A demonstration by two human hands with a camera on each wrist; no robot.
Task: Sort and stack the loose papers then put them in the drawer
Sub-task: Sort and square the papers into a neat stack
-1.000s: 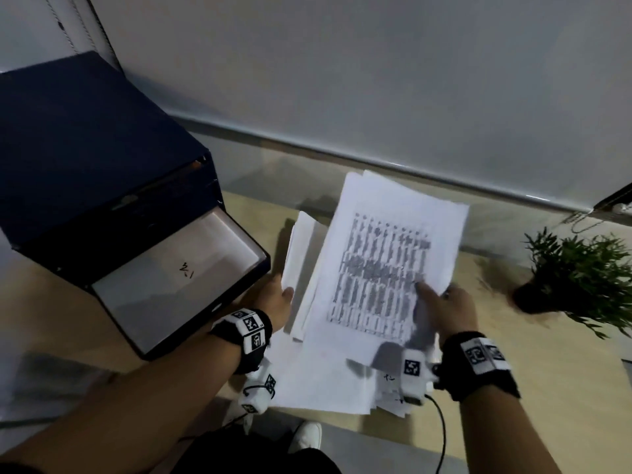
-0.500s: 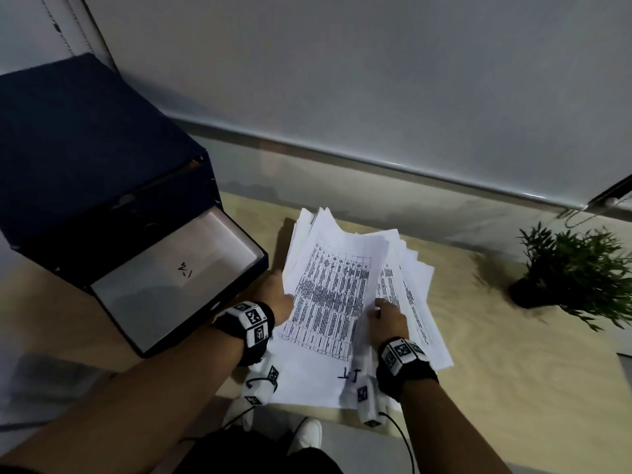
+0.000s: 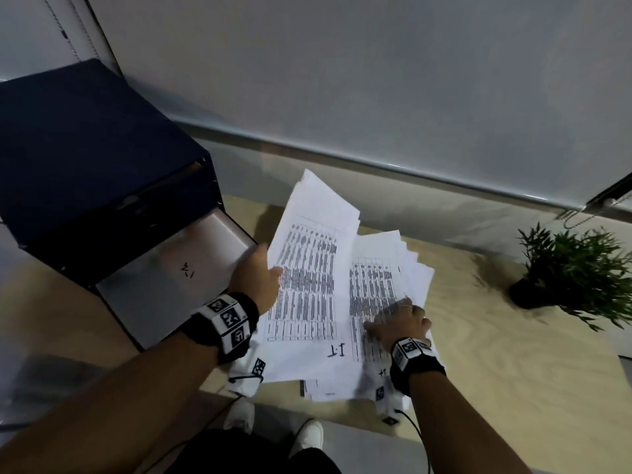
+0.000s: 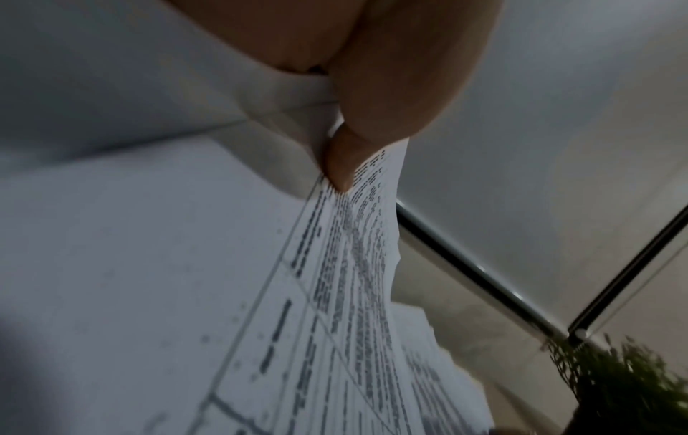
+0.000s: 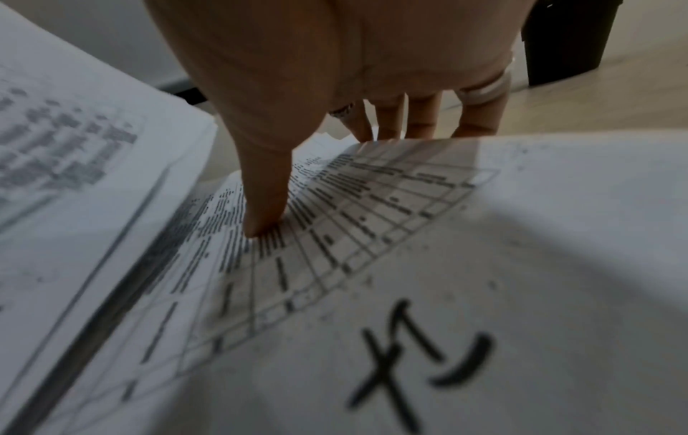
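Observation:
My left hand (image 3: 268,270) grips the left edge of a gathered stack of printed papers (image 3: 314,254), tilted up off the table beside the drawer. In the left wrist view the thumb (image 4: 350,141) pinches that stack (image 4: 327,294) at its edge. Loose papers (image 3: 407,268) lie fanned on the table to the right. My right hand (image 3: 386,316) holds the top sheet (image 5: 372,223) of that pile, thumb (image 5: 264,203) on the printed table and fingers (image 5: 420,117) past its far edge. The grey drawer (image 3: 205,241) stands pulled out of the dark blue cabinet (image 3: 85,159).
A sheet with a handwritten mark (image 3: 160,285) lies in the drawer. A small potted plant (image 3: 574,268) stands on the wooden table (image 3: 496,354) at the right. A wall runs close behind. The table's front edge is just below the papers.
My right hand laid its raised sheet onto the left-hand stack, then moved right and down to the loose pile. The left hand has lifted and tilted its stack higher.

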